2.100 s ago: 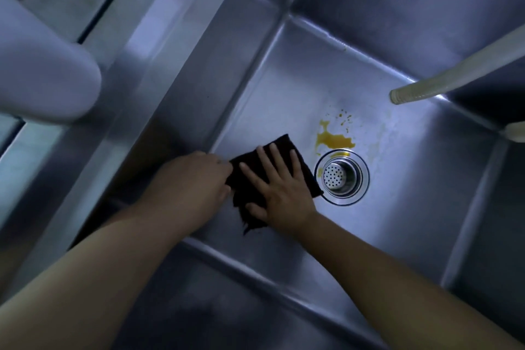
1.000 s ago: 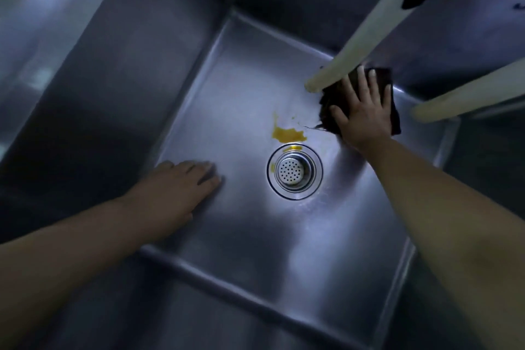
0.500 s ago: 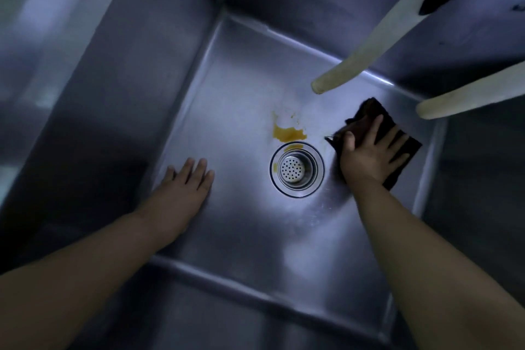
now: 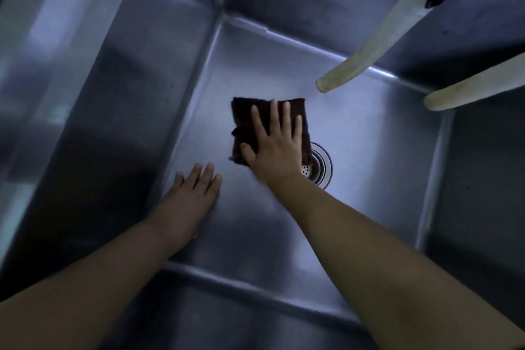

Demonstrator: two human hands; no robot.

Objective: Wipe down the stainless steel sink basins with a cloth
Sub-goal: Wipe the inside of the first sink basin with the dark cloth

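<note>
Dim bluish light fills a deep stainless steel sink basin (image 4: 369,221), seen from straight above, its floor gleaming toward the back wall. At the centre of that floor the right hand (image 4: 274,148) lies flat with fingers straight and spread, pressing a dark folded cloth (image 4: 241,116) down against the steel; nothing is curled round it. Just at 4 o'clock from the cloth, the round drain strainer (image 4: 319,165) shows partly from under the hand and the cloth's edge. At 8 o'clock from the cloth, well apart from it, the left hand (image 4: 193,196) rests palm down on the basin floor, fingers straight and holding nothing. Two pale hoses (image 4: 377,34) hang in from 2 o'clock.
</note>
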